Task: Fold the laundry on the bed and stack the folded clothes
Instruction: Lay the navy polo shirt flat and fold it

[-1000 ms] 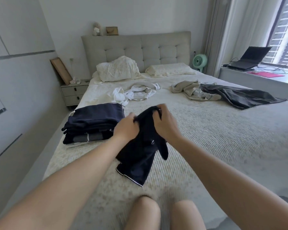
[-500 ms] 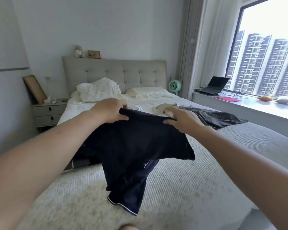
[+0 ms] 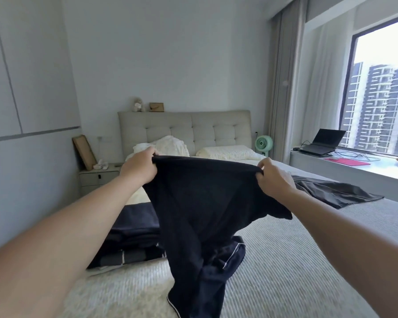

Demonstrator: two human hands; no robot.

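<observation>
The dark garment [image 3: 207, 203], bunched a second ago, now hangs spread between left hand [image 3: 139, 167] and right hand [image 3: 272, 177]. Both hands' fingers pinch its top edge, so it looks ready for folding onto the bed [image 3: 285, 271].

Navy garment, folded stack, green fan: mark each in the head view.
Navy garment [image 3: 205, 198], head view, middle of the hanging cloth.
Folded stack [image 3: 133, 235], head view, top layer beside the left forearm.
Green fan [image 3: 264, 143], head view, round grille.

Bare arms, no sleeves in sight

Both forearms are bare right up to the frame's edge, with no sleeve or cuff showing. The left hand [image 3: 140, 166] and right hand [image 3: 274, 177] wear no rings, watch, bracelet or gloves
</observation>
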